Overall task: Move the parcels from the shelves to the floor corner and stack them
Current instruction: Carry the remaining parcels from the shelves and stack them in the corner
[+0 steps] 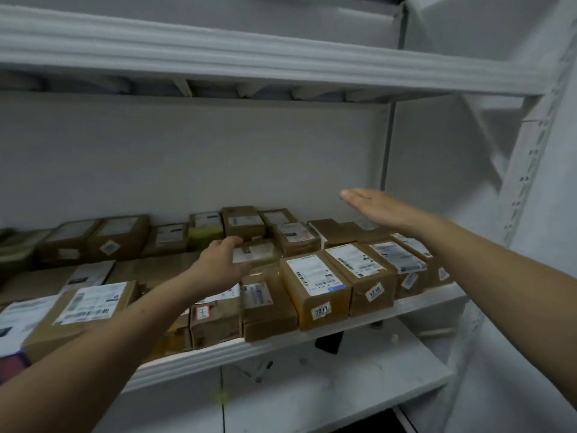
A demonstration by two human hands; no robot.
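Seen from the head camera, a white metal shelf (312, 334) carries rows of brown cardboard parcels (199, 245), most bearing white printed labels. Along the front edge at right stand two boxes side by side — one tagged 7211 (315, 289), the next tagged 1210 (363, 275) — with further labelled boxes beyond them toward the right upright (530, 157). Behind these a second row of smaller boxes runs along the pale back wall (187, 157). The left hand (223, 260) reaches in over the middle of the shelf, palm turned toward a small parcel (257, 253) that sits on top of the others; its thumb lies along the near top edge of that box, while the fingers are hidden behind the hand, so it cannot be told whether they have closed on it. The right hand (377, 206) hovers above the right-hand parcels, clear of them, held flat and edge-on with the fingers straight and pressed together, pointing left toward the back wall. Both forearms are bare. An upper shelf (249, 54) spans the top of the view, and a lower shelf (343, 379) below holds only a few small dark bits — too blurred to identify. At far left, larger parcels with big white labels (90, 303) lie flat near the front edge.
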